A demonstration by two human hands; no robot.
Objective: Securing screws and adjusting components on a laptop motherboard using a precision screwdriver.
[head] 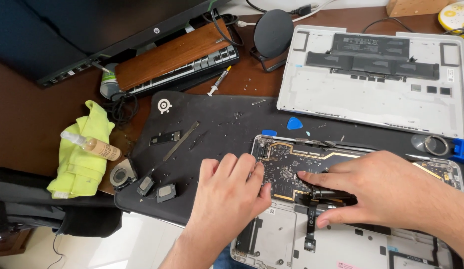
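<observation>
An opened silver laptop chassis (pixel 277 239) lies on a black mat, with a black and gold circuit board (pixel 287 169) sitting in its upper part. My left hand (pixel 229 192) rests on the board's left edge, fingers curled against it. My right hand (pixel 379 187) lies across the board's middle and right, index finger stretched onto the board and thumb below near a black flat cable (pixel 310 226). Whether either hand grips the board or only presses on it is unclear. The board's right part is hidden under my right hand.
The black mat (pixel 212 119) carries small screws, a metal pry tool (pixel 181 141), small black parts (pixel 165 192) and blue picks (pixel 294 123). The laptop's removed bottom shell with batteries (pixel 371 79) lies top right. A yellow cloth (pixel 85 154), small bottle (pixel 95 146), syringe (pixel 218 81), keyboard (pixel 182 62) and monitor sit left.
</observation>
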